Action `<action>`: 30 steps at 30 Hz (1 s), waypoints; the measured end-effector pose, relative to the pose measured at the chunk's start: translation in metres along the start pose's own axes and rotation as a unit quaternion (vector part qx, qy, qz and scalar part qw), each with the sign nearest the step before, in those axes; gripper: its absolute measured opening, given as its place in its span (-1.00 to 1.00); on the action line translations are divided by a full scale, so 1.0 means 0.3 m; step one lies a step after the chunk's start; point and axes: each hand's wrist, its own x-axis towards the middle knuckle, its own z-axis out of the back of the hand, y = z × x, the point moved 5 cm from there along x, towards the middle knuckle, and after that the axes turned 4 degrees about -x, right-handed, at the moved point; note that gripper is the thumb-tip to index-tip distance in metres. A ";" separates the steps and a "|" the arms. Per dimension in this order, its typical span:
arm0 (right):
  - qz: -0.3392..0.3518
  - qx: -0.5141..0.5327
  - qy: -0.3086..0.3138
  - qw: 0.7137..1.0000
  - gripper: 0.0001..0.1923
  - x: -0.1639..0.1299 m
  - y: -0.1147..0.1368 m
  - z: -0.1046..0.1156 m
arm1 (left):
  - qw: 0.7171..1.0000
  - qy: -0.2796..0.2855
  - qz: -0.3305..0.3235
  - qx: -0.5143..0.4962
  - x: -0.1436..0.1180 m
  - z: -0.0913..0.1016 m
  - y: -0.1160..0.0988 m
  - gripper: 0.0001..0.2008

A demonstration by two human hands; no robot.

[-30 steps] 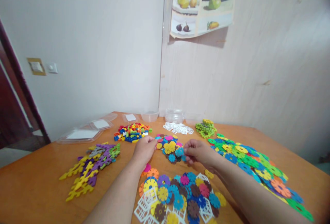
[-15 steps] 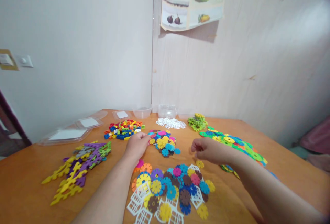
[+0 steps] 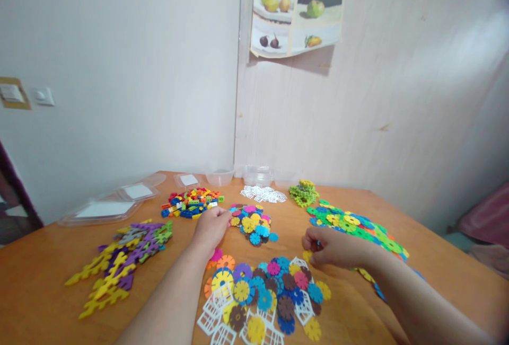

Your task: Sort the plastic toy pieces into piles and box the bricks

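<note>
Before clear tubs (image 3: 258, 177), right grip (image 3: 326, 245) spread beside yellow disc (image 3: 306, 256); left grip (image 3: 213, 224): cannot tell.

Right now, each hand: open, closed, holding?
Left hand: curled beside the small disc pile; grip unclear.
Right hand: curled at a yellow disc; grip unclear.

Bare forearms (image 3: 170, 284), slimmer toward the wrists (image 3: 199, 246); bare left hand (image 3: 212, 228) and right hand (image 3: 328, 246).

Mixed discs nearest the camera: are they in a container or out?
Out: the mixed discs lie on the tabletop, no container wall around them.
</note>
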 end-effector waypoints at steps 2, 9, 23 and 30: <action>0.005 0.000 0.001 1.000 -0.77 -0.002 0.001 -0.002 | 1.000 0.001 -0.001 -0.001 0.002 -0.001 0.001 -0.80; -0.010 0.026 -0.016 0.999 -0.79 0.010 0.010 -0.003 | 1.000 -0.008 -0.001 0.016 0.008 -0.002 0.008 -0.80; -0.013 0.444 -0.099 0.890 -0.84 0.273 0.238 -0.052 | 0.999 -0.001 -0.020 0.043 0.035 -0.015 0.045 -0.76; -0.022 0.393 -0.103 0.914 -0.86 0.229 0.221 -0.041 | 0.999 0.002 -0.021 0.049 0.025 -0.014 0.032 -0.78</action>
